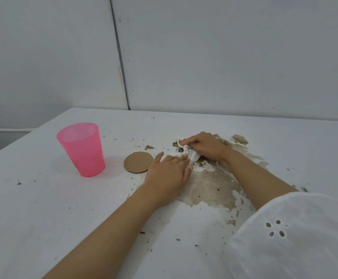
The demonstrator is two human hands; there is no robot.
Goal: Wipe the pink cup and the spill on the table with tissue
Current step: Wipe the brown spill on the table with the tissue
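On spill (212, 186), tissue (192, 155) under right hand (204, 146)

right hand (205, 147) gripping tissue (193, 157), left hand (169, 173) perhaps touching

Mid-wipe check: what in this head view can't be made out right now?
In the head view:
- How soaked the tissue is: the right hand gripping it and the left hand cover most of it.
- The spill beneath both hands: hidden by them.
- Floor of the pink cup: masked by its tinted wall.
- Near-right table: covered by the white sleeve.
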